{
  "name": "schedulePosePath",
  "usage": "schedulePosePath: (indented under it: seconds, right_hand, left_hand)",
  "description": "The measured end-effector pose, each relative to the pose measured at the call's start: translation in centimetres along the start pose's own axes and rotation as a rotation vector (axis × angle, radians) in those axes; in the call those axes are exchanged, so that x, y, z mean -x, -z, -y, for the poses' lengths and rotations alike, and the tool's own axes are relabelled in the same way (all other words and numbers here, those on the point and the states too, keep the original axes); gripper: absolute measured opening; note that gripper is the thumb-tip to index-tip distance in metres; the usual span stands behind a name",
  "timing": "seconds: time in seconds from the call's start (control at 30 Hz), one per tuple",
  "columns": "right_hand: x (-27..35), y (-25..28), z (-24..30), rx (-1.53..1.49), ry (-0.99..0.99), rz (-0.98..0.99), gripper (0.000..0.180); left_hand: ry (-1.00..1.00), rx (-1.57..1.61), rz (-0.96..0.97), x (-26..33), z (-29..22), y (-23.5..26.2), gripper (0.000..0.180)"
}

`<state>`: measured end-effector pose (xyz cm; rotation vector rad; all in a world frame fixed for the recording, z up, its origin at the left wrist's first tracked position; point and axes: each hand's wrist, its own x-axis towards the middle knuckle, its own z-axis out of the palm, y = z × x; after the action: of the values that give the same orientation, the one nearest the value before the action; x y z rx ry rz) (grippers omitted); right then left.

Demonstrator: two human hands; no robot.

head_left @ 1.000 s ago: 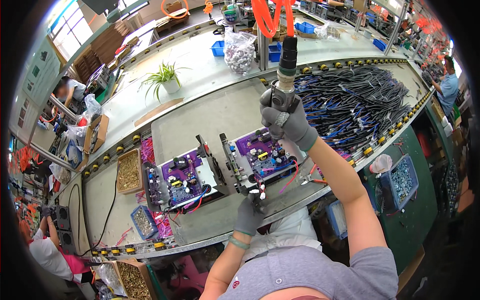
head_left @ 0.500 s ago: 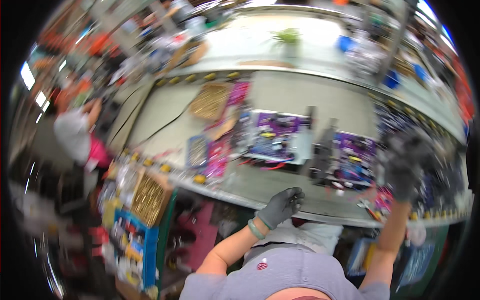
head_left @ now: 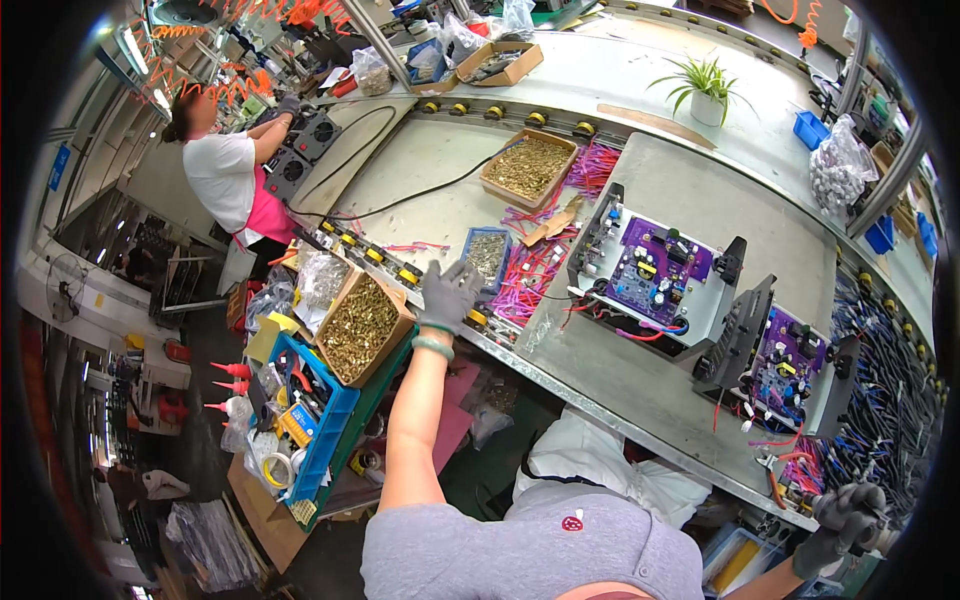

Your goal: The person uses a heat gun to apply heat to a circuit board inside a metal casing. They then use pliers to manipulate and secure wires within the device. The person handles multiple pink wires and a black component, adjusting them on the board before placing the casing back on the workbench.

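Observation:
My left hand (head_left: 447, 298), in a grey glove, is stretched out with fingers apart at the bench's near edge. Just beyond its fingertips is a small blue tray (head_left: 487, 258) of small metal parts. At the lower right, my gloved right hand (head_left: 848, 520) is curled beside a heap of dark cables (head_left: 880, 370); what its fingers close on is hard to make out. Two open units with purple circuit boards stand on the bench: one (head_left: 658, 270) in the middle, the other (head_left: 787, 365) nearer my right hand. Pink and purple wires (head_left: 530, 275) lie beside the blue tray.
Brass parts fill a box (head_left: 530, 168) on the bench and another box (head_left: 365, 330) left of my arm. A blue crate (head_left: 340, 405) holds bottles and tapes. Pliers (head_left: 775, 485) lie at the near edge. A co-worker (head_left: 225, 170) handles black units at far left. A potted plant (head_left: 707, 105) stands behind.
The view has swung round and sharpened. My left hand has moved left toward the small blue tray and its fingers have spread. My right hand has come nearer, down beside the cable heap.

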<state>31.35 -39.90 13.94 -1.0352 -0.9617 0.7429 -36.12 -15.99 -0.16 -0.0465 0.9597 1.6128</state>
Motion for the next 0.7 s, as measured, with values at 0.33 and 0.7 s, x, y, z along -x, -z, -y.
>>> schedulePosePath:
  seconds: [0.33,0.7]
  right_hand:
    - [1.4,-1.8,0.7,0.075,0.128,-0.252,0.045]
    - [6.9,1.9,0.6,0.170,-0.027,-0.457,0.039]
  left_hand:
    - [-0.094,0.275,0.306,-6.4,-5.2,-8.9,0.054]
    - [-0.117,-1.088,0.405,-9.7,6.0,-16.7,0.060]
